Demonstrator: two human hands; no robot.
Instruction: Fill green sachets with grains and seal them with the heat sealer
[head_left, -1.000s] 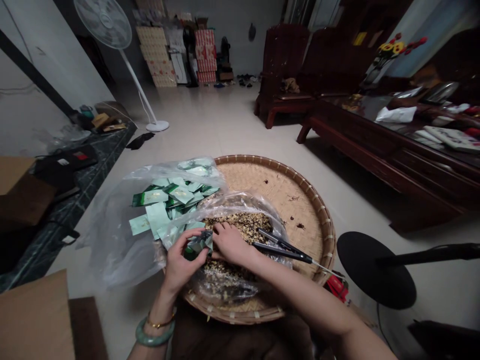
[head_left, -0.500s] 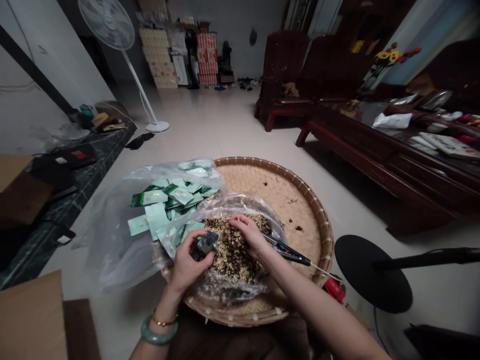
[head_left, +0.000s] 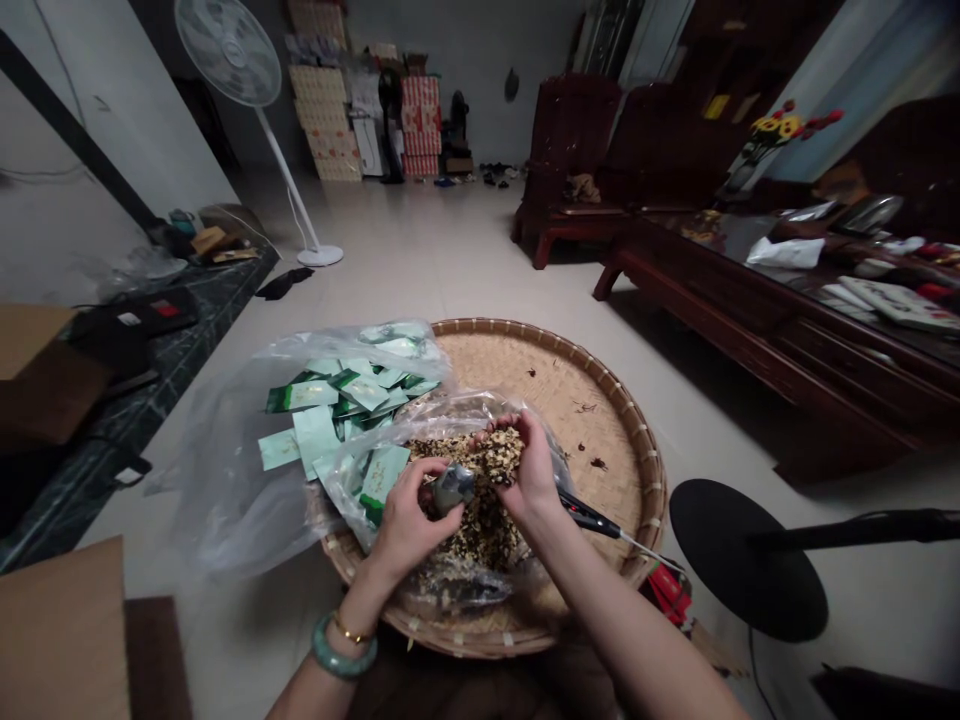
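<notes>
Grey-green foil packet (head_left: 454, 488) sits pinched in the left grip (head_left: 409, 520), just beside the right grip (head_left: 531, 470), which is curled around a clump of dried brown flakes (head_left: 501, 455). Both hands hover over a flake heap (head_left: 472, 535) inside a clear plastic bag (head_left: 450, 412), on a round bamboo tray (head_left: 637, 440); green sachets (head_left: 337, 400) lie just left.
</notes>
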